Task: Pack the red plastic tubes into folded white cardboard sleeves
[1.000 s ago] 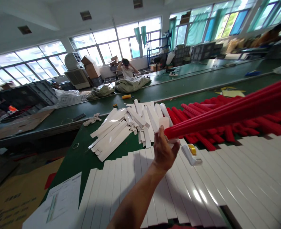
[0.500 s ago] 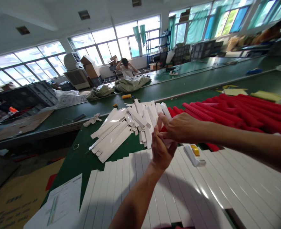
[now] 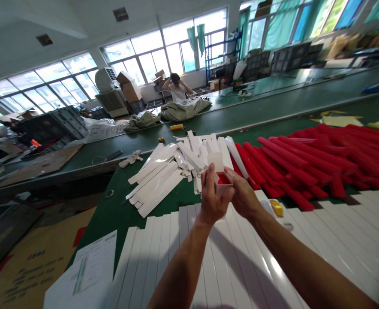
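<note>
Between both hands, a slim white box points its end toward me, with its flap raised and something red showing inside. My left hand wraps round the box's left side. On the right side, my right hand grips it near the opening. Below the hands lies a row of long white boxes set side by side. Ahead and to the left is a pile of flat white cartons. A heap of red ribbed tubes lies to the right.
A tape dispenser with yellow tape rests on the white boxes at right. Printed papers lie at the front left. Beyond the near table runs a green bench with cloth sacks. Another person sits behind it.
My right hand has moved down from over the box's end to its right side. The box's opening, raised flap and red contents now show. The view has shifted slightly.
</note>
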Demonstrator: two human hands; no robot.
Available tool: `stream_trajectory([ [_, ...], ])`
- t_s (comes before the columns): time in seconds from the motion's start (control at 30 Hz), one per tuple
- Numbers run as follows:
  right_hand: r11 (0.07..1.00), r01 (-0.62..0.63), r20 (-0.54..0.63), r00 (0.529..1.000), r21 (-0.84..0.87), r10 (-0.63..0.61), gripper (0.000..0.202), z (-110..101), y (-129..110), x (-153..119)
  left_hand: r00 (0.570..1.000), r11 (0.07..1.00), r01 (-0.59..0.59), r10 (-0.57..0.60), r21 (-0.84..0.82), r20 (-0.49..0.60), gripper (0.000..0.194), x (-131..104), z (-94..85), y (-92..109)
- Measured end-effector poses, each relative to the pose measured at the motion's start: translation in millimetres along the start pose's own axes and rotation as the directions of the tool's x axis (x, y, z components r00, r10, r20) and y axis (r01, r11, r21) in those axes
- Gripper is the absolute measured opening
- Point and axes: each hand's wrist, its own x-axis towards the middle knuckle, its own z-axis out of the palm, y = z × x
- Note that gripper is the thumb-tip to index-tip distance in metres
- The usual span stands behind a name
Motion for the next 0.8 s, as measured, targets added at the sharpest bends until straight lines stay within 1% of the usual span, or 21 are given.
stream_trajectory([
  [0.07, 0.998, 0.048, 0.016, 0.999, -0.034, -0.047, 0.035, 7, -1, 1, 0.995, 0.986, 0.097, -0.1, -0.133, -0.012, 0.054, 4, -4.0, 3],
  [0.13, 0.989, 0.095, 0.028, 0.995, -0.115, -0.093, 0.033, 11, -3, 3, 0.972, 0.943, 0.217, -0.233, -0.252, -0.037, 0.047, 9, -5.7, 6],
  [0.2, 0.976, 0.131, 0.025, 0.991, -0.176, -0.129, 0.032, 15, -5, 5, 0.945, 0.901, 0.295, -0.323, -0.318, -0.04, 0.039, 13, -4.9, 8],
  [0.23, 0.972, 0.145, 0.016, 0.989, -0.186, -0.144, 0.031, 16, -6, 6, 0.938, 0.886, 0.315, -0.346, -0.339, -0.032, 0.034, 14, -3.9, 8],
  [0.27, 0.969, 0.158, -0.006, 0.987, -0.188, -0.162, 0.029, 18, -6, 7, 0.934, 0.874, 0.324, -0.356, -0.362, -0.023, 0.035, 14, -2.7, 7],
  [0.33, 0.965, 0.193, -0.07, 0.976, -0.176, -0.208, 0.019, 22, -5, 8, 0.929, 0.844, 0.324, -0.369, -0.428, -0.024, 0.053, 13, -0.8, 6],
  [0.37, 0.962, 0.218, -0.101, 0.967, -0.164, -0.236, 0.013, 23, -4, 9, 0.929, 0.832, 0.319, -0.369, -0.453, -0.024, 0.058, 12, -0.3, 5],
  [0.4, 0.957, 0.248, -0.123, 0.956, -0.149, -0.267, 0.009, 25, -3, 10, 0.932, 0.832, 0.311, -0.361, -0.459, -0.022, 0.054, 11, -0.3, 4],
  [0.47, 0.934, 0.329, -0.128, 0.929, -0.141, -0.347, 0.012, 25, 0, 11, 0.947, 0.872, 0.279, -0.32, -0.401, -0.037, 0.036, 9, -1.3, 3],
  [0.5, 0.917, 0.369, -0.118, 0.914, -0.154, -0.388, 0.016, 25, 1, 11, 0.956, 0.903, 0.252, -0.287, -0.348, -0.054, 0.031, 8, -2.2, 3],
  [0.57, 0.887, 0.423, -0.104, 0.889, -0.184, -0.445, 0.024, 20, 4, 9, 0.976, 0.957, 0.172, -0.198, -0.235, -0.092, 0.038, 7, -4.5, 3],
  [0.63, 0.877, 0.428, -0.081, 0.888, -0.217, -0.453, 0.031, 11, 8, 1, 0.992, 0.989, 0.071, -0.084, -0.132, -0.097, 0.049, 6, -7.7, 3],
  [0.67, 0.876, 0.413, -0.06, 0.896, -0.25, -0.439, 0.034, 6, 10, -3, 0.997, 0.997, 0.015, -0.021, -0.077, -0.078, 0.052, 6, -9.9, 2],
  [0.73, 0.853, 0.37, 0.024, 0.921, -0.369, -0.389, 0.044, -6, 15, -13, 0.995, 0.994, -0.103, 0.103, 0.019, -0.001, 0.05, 8, -15.2, 1],
  [0.8, 0.781, 0.384, 0.126, 0.92, -0.492, -0.372, 0.06, -14, 20, -18, 0.974, 0.974, -0.208, 0.199, 0.085, 0.103, 0.045, 13, -21.7, 1],
])
